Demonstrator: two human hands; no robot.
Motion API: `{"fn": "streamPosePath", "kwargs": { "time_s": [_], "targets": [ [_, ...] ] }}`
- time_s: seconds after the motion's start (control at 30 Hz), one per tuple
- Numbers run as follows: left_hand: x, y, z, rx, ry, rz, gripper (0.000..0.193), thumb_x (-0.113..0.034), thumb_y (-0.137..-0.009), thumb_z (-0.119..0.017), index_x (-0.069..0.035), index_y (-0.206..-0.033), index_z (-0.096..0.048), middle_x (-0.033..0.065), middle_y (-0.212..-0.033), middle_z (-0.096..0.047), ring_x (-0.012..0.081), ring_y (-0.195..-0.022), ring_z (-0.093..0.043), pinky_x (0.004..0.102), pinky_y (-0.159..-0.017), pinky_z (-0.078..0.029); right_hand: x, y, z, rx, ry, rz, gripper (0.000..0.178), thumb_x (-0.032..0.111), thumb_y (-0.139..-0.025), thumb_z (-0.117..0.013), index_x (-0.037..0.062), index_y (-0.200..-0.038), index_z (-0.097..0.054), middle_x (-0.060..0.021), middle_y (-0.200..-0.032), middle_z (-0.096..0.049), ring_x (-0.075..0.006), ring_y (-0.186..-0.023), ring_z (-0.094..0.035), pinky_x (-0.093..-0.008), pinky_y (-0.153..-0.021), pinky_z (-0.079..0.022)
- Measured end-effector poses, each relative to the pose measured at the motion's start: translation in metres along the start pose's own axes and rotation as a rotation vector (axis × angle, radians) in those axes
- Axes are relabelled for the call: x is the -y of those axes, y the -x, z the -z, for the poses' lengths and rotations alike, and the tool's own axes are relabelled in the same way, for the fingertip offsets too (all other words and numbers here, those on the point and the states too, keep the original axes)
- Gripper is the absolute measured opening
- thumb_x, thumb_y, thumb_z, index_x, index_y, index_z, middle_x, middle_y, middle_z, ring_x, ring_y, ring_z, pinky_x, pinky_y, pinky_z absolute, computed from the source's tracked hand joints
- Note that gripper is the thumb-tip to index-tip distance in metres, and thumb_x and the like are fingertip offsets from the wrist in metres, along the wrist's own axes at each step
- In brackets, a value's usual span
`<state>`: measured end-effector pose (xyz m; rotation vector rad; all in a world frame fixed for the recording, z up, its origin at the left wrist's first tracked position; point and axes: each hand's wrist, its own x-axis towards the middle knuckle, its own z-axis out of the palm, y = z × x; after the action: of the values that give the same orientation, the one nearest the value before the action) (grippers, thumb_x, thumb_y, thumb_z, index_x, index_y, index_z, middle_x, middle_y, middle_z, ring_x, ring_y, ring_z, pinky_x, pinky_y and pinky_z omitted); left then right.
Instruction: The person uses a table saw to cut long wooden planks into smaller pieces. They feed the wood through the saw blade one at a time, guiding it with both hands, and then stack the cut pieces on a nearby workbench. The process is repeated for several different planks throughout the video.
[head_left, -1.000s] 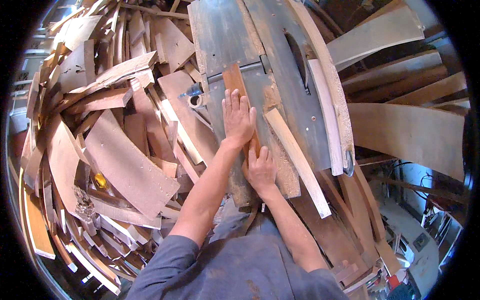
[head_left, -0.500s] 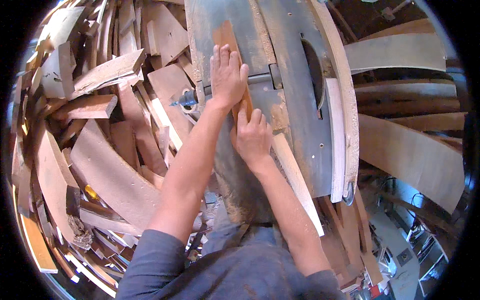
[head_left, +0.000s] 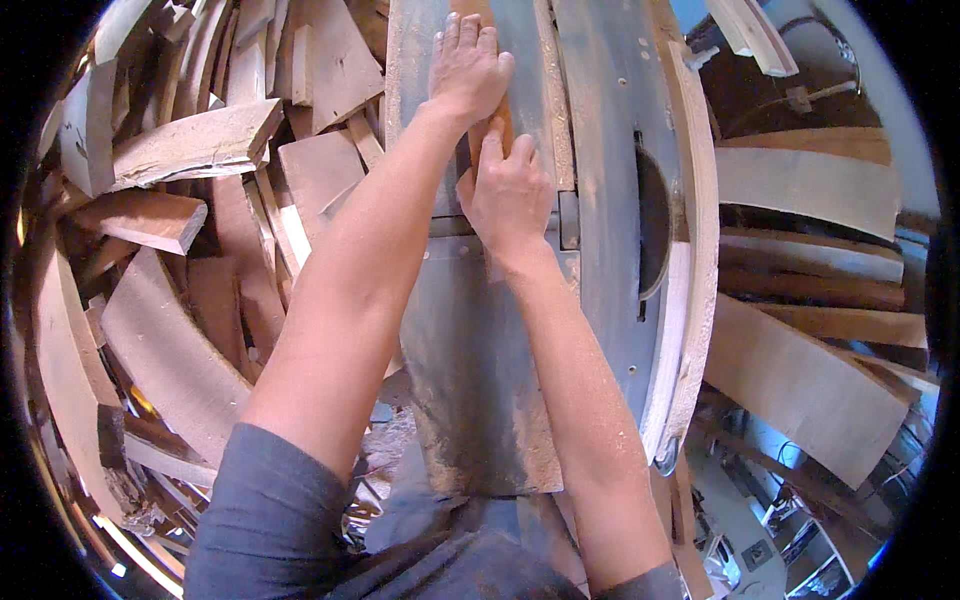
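A narrow reddish-brown wooden strip [head_left: 480, 138] lies lengthwise on the grey metal table of a woodworking machine [head_left: 470, 340]. My left hand [head_left: 470, 72] rests flat on top of the strip toward the far end, fingers stretched forward. Just behind it, my right hand [head_left: 512, 195] is closed on the strip's near part, thumb along the left side and index finger pointing ahead. The strip's far end runs out at the upper edge, and my hands cover much of the rest. Both hands are beyond or over the cross gap [head_left: 450, 227] in the table.
Right of my hands is a long slot [head_left: 653, 220] in the tabletop, with a pale wooden rail [head_left: 700, 220] along the outer edge. Offcuts [head_left: 190, 150] are heaped on the left. Curved boards [head_left: 815, 375] are stacked on the right.
Both hands and the wooden strip have moved forward along the table, away from me. My arms are stretched farther. The pale strip beside my right forearm no longer shows.
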<state>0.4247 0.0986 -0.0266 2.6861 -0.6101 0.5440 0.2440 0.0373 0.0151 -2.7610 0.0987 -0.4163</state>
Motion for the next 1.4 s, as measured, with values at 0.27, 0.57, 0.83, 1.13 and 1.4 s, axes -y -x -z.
{"fn": "streamPosePath", "kwargs": {
  "time_s": [0.27, 0.57, 0.83, 1.13, 1.4],
  "targets": [
    [-0.033, 0.069, 0.04, 0.076, 0.024, 0.035, 0.051, -0.03, -0.097, -0.055, 0.002, -0.137, -0.055, 0.0209, -0.157, -0.041, 0.042, -0.152, -0.03, 0.0582, -0.123, -0.026, 0.018, 0.07, 0.024, 0.036, -0.037, -0.048, 0.067, 0.021, -0.081, -0.072, 0.0007, -0.141, -0.054, -0.0168, -0.096, -0.055, -0.0361, -0.088, -0.064, -0.0465, -0.071, -0.055],
    [-0.134, 0.276, 0.138, 0.184, 0.149, 0.177, 0.053, -0.026, -0.094, -0.063, 0.003, -0.137, -0.053, 0.0221, -0.156, -0.04, 0.0421, -0.154, -0.026, 0.059, -0.124, -0.023, 0.033, 0.298, 0.099, 0.202, -0.069, -0.05, 0.074, 0.025, -0.083, -0.072, 0.0008, -0.148, -0.05, -0.0185, -0.097, -0.054, -0.0379, -0.087, -0.06, -0.0484, -0.073, -0.053],
    [-0.181, 0.369, 0.186, 0.261, 0.126, 0.213, 0.049, -0.026, -0.095, -0.062, 0.003, -0.134, -0.054, 0.0212, -0.156, -0.04, 0.0412, -0.154, -0.025, 0.0578, -0.125, -0.022, 0.035, 0.406, 0.129, 0.201, -0.052, -0.02, 0.073, 0.023, -0.083, -0.072, -0.0004, -0.149, -0.05, -0.0202, -0.098, -0.052, -0.0381, -0.086, -0.059, -0.0477, -0.071, -0.052],
    [-0.153, 0.319, 0.16, 0.25, 0.159, 0.209, 0.051, -0.026, -0.093, -0.064, 0.002, -0.134, -0.054, 0.0211, -0.158, -0.04, 0.0416, -0.155, -0.023, 0.0569, -0.125, -0.022, 0.039, 0.341, 0.116, 0.21, -0.067, -0.034, 0.071, 0.022, -0.081, -0.073, -0.0022, -0.144, -0.052, -0.019, -0.096, -0.053, -0.0372, -0.085, -0.059, -0.0474, -0.07, -0.053],
    [-0.103, 0.224, 0.113, 0.115, 0.144, 0.118, 0.047, -0.027, -0.095, -0.061, 0.002, -0.131, -0.055, 0.024, -0.154, -0.042, 0.0456, -0.152, -0.027, 0.0575, -0.123, -0.025, 0.035, 0.23, 0.083, 0.109, -0.046, 0.0, 0.062, 0.023, -0.081, -0.073, 0.0001, -0.137, -0.059, -0.0151, -0.091, -0.052, -0.0324, -0.081, -0.06, -0.0436, -0.065, -0.053]
  ]
}}
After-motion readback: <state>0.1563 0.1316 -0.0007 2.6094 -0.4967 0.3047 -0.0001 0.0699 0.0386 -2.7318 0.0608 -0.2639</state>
